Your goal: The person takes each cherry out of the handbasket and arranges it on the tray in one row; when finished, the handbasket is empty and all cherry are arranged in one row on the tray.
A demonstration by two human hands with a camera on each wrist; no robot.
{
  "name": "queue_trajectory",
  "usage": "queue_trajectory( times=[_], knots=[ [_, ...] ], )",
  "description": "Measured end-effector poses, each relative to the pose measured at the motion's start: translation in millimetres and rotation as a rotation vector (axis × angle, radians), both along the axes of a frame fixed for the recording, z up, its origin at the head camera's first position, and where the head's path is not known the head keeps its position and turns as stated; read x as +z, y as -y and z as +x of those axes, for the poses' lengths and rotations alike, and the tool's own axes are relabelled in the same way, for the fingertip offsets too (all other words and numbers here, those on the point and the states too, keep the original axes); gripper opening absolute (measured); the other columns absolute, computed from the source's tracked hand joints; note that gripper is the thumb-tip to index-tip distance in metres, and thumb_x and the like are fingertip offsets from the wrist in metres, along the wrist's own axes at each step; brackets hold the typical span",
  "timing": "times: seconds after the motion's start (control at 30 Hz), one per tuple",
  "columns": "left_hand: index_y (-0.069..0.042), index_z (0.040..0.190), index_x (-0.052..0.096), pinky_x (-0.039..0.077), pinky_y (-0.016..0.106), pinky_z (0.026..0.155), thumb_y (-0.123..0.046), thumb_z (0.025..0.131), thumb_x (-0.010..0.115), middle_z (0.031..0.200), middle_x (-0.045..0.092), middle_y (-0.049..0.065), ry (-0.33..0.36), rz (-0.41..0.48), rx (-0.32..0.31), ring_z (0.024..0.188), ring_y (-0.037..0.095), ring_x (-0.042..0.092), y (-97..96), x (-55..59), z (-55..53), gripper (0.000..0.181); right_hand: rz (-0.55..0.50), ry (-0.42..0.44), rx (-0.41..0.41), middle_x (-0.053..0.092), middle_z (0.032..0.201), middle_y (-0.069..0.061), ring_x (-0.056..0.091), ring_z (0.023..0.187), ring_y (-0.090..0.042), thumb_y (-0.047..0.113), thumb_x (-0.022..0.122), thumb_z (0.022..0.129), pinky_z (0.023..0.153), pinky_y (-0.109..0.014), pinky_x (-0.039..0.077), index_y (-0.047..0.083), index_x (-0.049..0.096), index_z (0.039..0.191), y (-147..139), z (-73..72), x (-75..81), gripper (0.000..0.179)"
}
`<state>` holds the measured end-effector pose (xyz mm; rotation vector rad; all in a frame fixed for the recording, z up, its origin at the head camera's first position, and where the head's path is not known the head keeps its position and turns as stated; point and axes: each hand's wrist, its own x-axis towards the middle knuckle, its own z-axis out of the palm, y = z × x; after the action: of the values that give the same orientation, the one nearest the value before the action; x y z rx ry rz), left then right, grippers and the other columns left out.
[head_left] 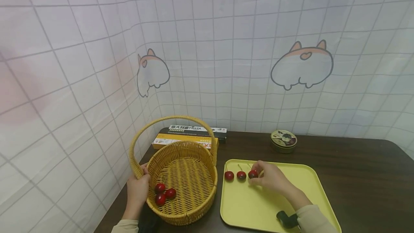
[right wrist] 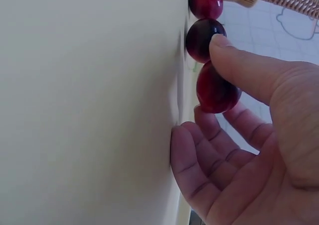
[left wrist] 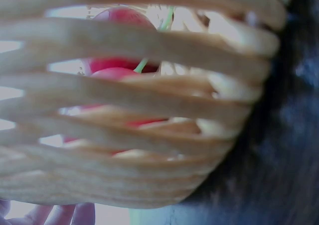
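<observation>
Hands, two: left hand, gripping the woven basket at its handle's base; right hand, thumb and fingertips pinching one red cherry over the far part of the yellow tray. Stemmed cherries, two, in line beside it. Further cherries, three, clustered inside the basket, left. Pasta boxes, behind. Round tin, on the desk beyond the tray.

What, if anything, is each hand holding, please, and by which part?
The left hand grips the basket by the lower end of its handle; the right hand holds the rightmost cherry on the tray by its round body.
</observation>
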<state>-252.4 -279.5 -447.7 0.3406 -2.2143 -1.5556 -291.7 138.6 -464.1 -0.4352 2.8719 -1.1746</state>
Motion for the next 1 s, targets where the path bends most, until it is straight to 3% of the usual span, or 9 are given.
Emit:
queue_trajectory(
  times=[0.53, 1.0],
  knots=[
    [0.005, 0.101, 0.054, 0.04, 0.047, 0.093, -0.002, 0.087, 0.047, 0.131, 0.058, 0.022, 0.015, 0.012, -0.009, 0.117, 0.035, 0.054, 0.8, -0.4, 0.5, 0.017, 0.014, 0.017, -0.004, 0.059, 0.081, 0.004, 0.052, 0.069, -0.013, 0.023, 0.085, 0.072, 0.057, -0.03, 0.044, 0.015, 0.062, 0.093, 3.9, 2.0, -2.1, 0.033],
    [0.006, 0.098, 0.053, 0.04, 0.048, 0.096, -0.001, 0.086, 0.046, 0.132, 0.057, 0.022, 0.007, 0.015, -0.01, 0.12, 0.036, 0.053, 0.8, -1.0, -0.7, 0.015, 0.026, 0.032, -0.013, 0.062, 0.086, 0.001, 0.053, 0.069, -0.014, 0.024, 0.086, 0.071, 0.061, -0.032, 0.044, 0.011, 0.062, 0.103, 4.8, 3.2, -0.1, 0.041]
  ],
)
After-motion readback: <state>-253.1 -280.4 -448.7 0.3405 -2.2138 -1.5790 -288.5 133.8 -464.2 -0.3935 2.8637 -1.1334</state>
